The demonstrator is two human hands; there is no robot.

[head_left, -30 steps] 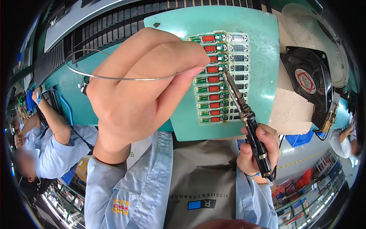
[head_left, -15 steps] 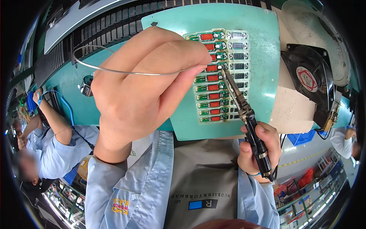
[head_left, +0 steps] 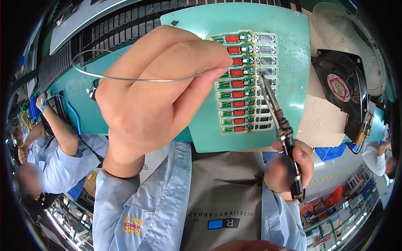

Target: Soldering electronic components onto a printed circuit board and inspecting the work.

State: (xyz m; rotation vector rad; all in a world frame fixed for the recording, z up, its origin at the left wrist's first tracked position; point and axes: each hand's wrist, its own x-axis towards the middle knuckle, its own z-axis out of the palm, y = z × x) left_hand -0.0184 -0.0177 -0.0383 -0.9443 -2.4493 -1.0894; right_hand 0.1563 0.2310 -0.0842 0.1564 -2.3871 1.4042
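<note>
Between the thumb and forefinger of my left hand (head_left: 161,90), closed in a pinch, is a thin solder wire (head_left: 138,79) that loops out to the left. My right hand (head_left: 295,165) is wrapped round the dark handle of a soldering iron (head_left: 284,131). Its metal tip points up and left, over the column of small digit displays (head_left: 265,49); whether it touches cannot be told. Left of the displays runs a column of several small green circuit boards (head_left: 237,84) with red parts. They sit in slots of a green plate (head_left: 289,83). My left fingertips hide parts of the upper boards.
A black fan (head_left: 338,85) stands right of the plate. Behind the plate runs a dark slatted conveyor (head_left: 121,29). At the left, a co-worker's arm (head_left: 60,125) rests near a blue cord (head_left: 73,115). A blue crate (head_left: 331,153) lies lower right.
The iron's tip has moved right, from the boards with red parts to the displays, and my right hand shifted slightly right. The plate appears a little further right. My left hand keeps its pinch.
</note>
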